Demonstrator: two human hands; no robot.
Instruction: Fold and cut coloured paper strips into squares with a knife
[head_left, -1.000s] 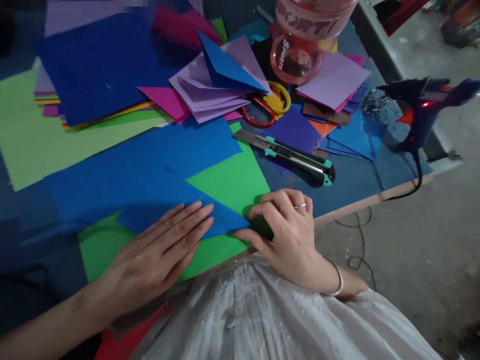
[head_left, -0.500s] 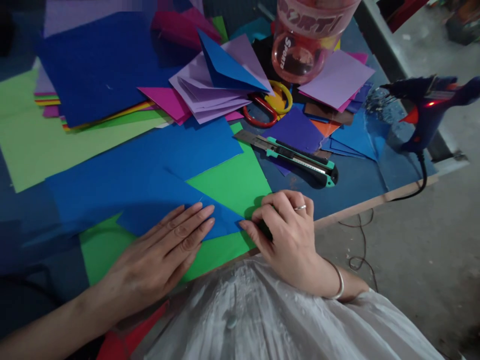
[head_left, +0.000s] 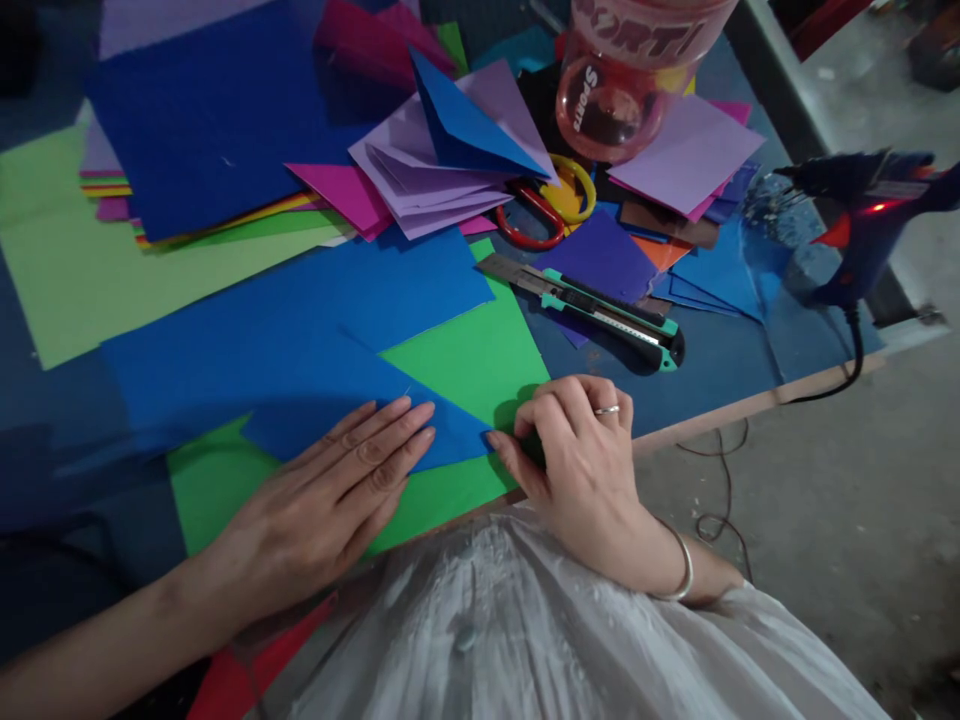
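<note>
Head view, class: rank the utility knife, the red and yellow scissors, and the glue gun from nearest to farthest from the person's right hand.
Measured from the right hand:
1. Utility knife, just beyond the hand on the table, lying slantwise.
2. Red and yellow scissors, farther back, partly under the folded purple papers.
3. Glue gun, far off to the right at the table's edge.

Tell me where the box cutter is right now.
In the head view, the box cutter lies right of centre, beyond the right hand, just below the scissors.
</note>
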